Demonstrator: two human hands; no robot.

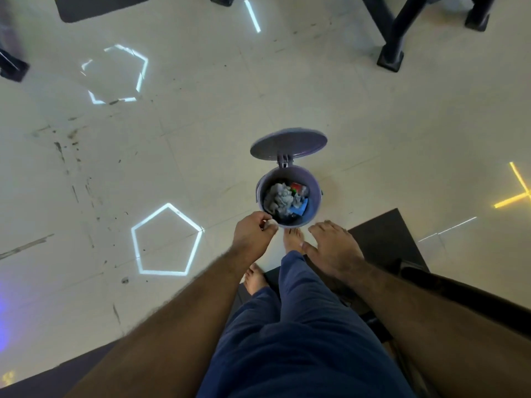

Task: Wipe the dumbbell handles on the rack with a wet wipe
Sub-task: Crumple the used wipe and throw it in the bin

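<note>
A small purple bin (288,196) stands on the floor (201,124), lid (288,143) raised, holding a crumpled grey wipe (280,198) among coloured scraps. The left hand (251,235) hovers at its rim, fingers loosely curled, holding nothing; the right hand (334,248) is spread flat.

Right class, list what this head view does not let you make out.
- Bin pedal: hidden under the right foot.
- Left hand: fingers curled at the rim, too small to tell whether they hold a wipe.
- Dumbbell rack: not in view.
- Black frame: cut off by the top edge.
</note>
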